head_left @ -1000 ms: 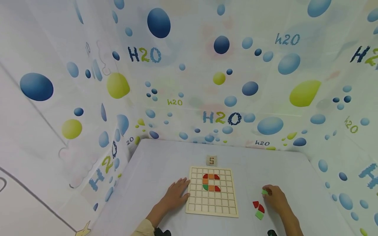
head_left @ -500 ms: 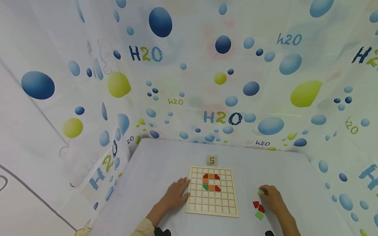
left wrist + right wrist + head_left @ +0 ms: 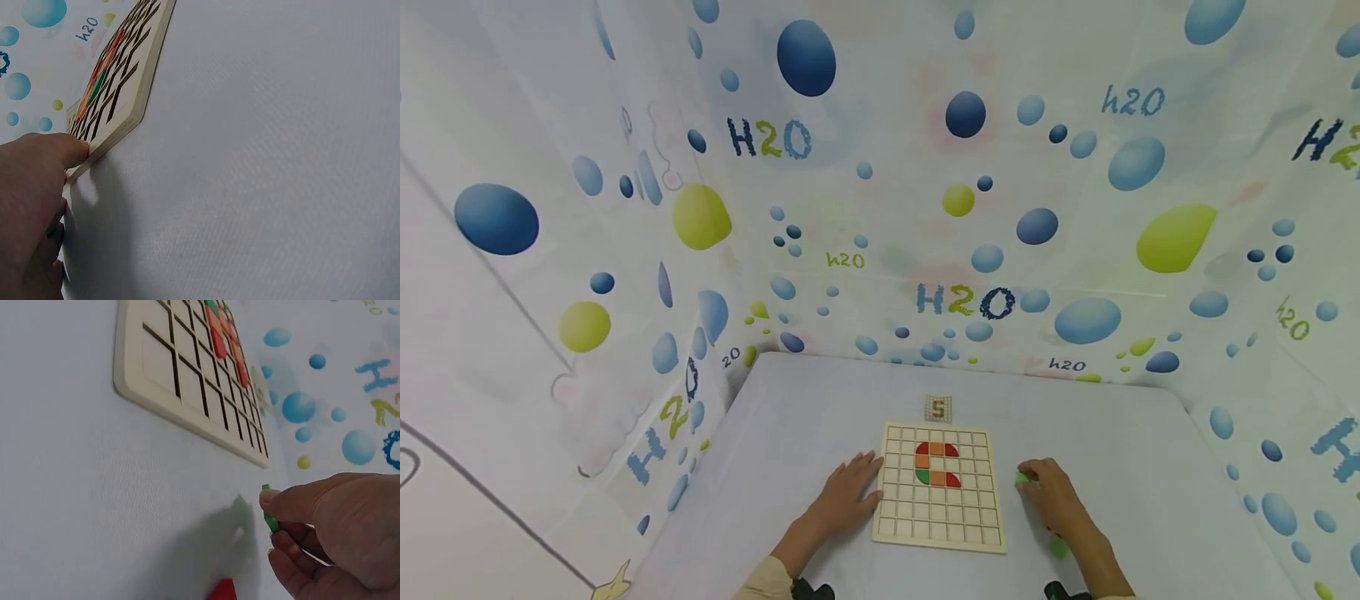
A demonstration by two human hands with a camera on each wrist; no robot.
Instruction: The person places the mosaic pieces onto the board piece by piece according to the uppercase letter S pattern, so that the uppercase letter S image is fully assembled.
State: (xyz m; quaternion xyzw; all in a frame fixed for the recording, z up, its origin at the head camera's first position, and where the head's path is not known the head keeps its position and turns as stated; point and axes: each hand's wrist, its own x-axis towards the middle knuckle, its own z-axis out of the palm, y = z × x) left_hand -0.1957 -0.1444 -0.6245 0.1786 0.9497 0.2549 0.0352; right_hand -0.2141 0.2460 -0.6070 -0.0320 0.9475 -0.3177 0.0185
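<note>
My right hand (image 3: 1051,493) pinches a small green tile (image 3: 270,522) between thumb and fingers, just right of the wooden grid board (image 3: 940,533). In the right wrist view the tile is held edge-on above its shadow. My left hand (image 3: 847,492) lies with fingers spread at the board's left side, and its thumb (image 3: 72,150) touches the board's edge. Set into the grid are orange tiles (image 3: 936,477), red quarter-round tiles (image 3: 952,481) and one green quarter-round tile (image 3: 922,476), forming a C-like shape.
Behind the board lies a small pattern card (image 3: 937,408) with an S-like figure. A loose green tile (image 3: 1058,547) sits partly under my right forearm; a red tile (image 3: 223,590) shows in the right wrist view. Printed curtains (image 3: 865,225) surround the white table (image 3: 820,400).
My right hand has moved left toward the board with the green tile, and its forearm now covers the loose red tiles. The left hand has stayed in place.
</note>
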